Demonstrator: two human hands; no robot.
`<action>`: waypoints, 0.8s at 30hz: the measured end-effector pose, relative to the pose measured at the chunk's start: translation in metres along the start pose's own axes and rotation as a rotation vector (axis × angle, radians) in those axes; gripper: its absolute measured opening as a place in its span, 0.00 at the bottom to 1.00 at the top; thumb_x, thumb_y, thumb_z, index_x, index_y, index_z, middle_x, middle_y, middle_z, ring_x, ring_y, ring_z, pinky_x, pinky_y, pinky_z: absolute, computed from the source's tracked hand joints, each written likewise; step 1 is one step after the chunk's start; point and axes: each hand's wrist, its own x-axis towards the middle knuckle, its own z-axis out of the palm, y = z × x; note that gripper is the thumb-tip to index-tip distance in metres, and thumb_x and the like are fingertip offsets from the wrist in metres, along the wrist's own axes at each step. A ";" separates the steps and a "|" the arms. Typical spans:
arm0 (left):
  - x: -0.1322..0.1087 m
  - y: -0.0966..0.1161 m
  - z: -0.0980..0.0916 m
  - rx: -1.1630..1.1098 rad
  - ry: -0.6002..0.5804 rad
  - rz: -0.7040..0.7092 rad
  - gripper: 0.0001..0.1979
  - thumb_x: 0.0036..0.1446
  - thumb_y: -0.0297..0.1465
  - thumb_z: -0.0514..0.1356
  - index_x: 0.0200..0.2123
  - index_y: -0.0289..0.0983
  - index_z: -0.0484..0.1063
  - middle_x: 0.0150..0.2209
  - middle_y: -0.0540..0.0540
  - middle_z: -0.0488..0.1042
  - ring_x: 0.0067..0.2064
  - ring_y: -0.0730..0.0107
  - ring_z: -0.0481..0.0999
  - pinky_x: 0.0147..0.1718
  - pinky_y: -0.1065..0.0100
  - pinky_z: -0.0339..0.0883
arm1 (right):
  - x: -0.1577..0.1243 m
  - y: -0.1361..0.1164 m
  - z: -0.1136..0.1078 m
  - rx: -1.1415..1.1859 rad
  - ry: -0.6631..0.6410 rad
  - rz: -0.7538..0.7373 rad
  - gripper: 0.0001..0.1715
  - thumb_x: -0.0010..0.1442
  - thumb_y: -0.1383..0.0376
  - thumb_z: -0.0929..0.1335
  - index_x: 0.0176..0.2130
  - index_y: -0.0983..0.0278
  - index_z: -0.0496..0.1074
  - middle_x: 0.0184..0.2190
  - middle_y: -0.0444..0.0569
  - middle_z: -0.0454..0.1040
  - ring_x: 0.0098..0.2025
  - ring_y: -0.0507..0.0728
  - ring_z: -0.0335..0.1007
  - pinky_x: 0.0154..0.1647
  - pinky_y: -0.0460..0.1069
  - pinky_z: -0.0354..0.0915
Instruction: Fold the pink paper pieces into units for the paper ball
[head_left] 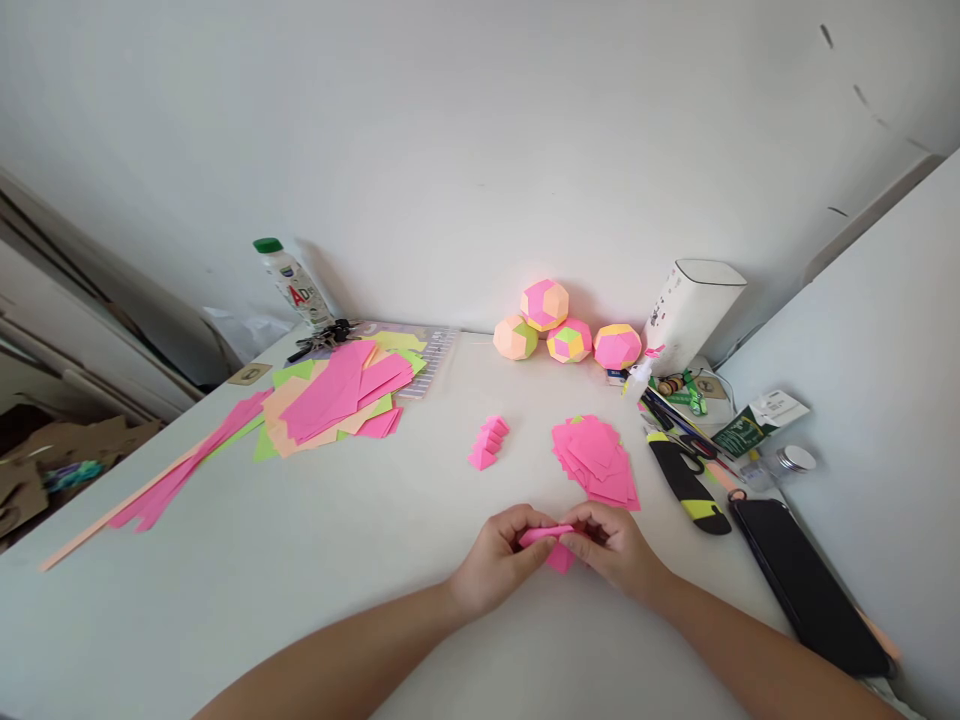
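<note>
Folded pink paper (561, 558) is pinched between thumb and fingers of both left hand (495, 562) and right hand (621, 552); pink sheets (596, 455) (loosely piled) lie near.

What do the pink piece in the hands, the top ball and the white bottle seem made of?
Pink piece: matte paper, by its folded edge. Top ball: probably matte paper or thin card, by its flat facets. White bottle: likely smooth plastic, by its even sides; metal possible.

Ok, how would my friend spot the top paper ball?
Find the white table, then its far edge near the wall. Four colourful paper balls are there, left of a tall white container. The top ball is the only one resting on other balls.
</note>
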 end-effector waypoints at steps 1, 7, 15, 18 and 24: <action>0.000 0.000 0.000 0.006 0.000 0.000 0.12 0.53 0.38 0.59 0.33 0.34 0.73 0.27 0.50 0.67 0.29 0.75 0.63 0.29 0.72 0.59 | 0.000 0.000 0.000 0.001 0.000 0.003 0.14 0.55 0.56 0.68 0.31 0.65 0.71 0.22 0.43 0.67 0.21 0.50 0.59 0.21 0.45 0.58; 0.001 0.002 0.000 0.041 -0.017 -0.022 0.11 0.54 0.37 0.58 0.33 0.33 0.72 0.27 0.50 0.65 0.28 0.76 0.61 0.28 0.72 0.57 | 0.001 0.000 -0.002 0.008 -0.008 0.006 0.13 0.56 0.57 0.68 0.30 0.65 0.71 0.21 0.43 0.67 0.21 0.49 0.59 0.21 0.45 0.58; 0.000 0.002 0.000 0.095 -0.021 -0.011 0.10 0.54 0.36 0.57 0.32 0.34 0.72 0.27 0.51 0.64 0.28 0.76 0.61 0.28 0.72 0.57 | 0.001 0.000 -0.002 -0.007 -0.003 -0.009 0.11 0.56 0.59 0.68 0.29 0.65 0.72 0.21 0.43 0.67 0.21 0.50 0.59 0.21 0.45 0.57; 0.000 0.003 0.000 0.104 -0.019 -0.010 0.10 0.54 0.36 0.57 0.31 0.34 0.72 0.26 0.51 0.63 0.28 0.76 0.60 0.28 0.72 0.57 | 0.000 0.001 -0.002 -0.009 -0.001 -0.007 0.11 0.55 0.59 0.68 0.29 0.65 0.72 0.21 0.43 0.67 0.21 0.50 0.59 0.21 0.45 0.57; -0.001 0.003 0.000 0.124 -0.028 -0.005 0.09 0.54 0.34 0.57 0.30 0.34 0.71 0.27 0.51 0.62 0.28 0.76 0.60 0.28 0.72 0.57 | 0.000 0.003 -0.003 0.011 -0.003 -0.008 0.11 0.55 0.59 0.69 0.29 0.65 0.73 0.22 0.44 0.70 0.22 0.50 0.61 0.22 0.46 0.59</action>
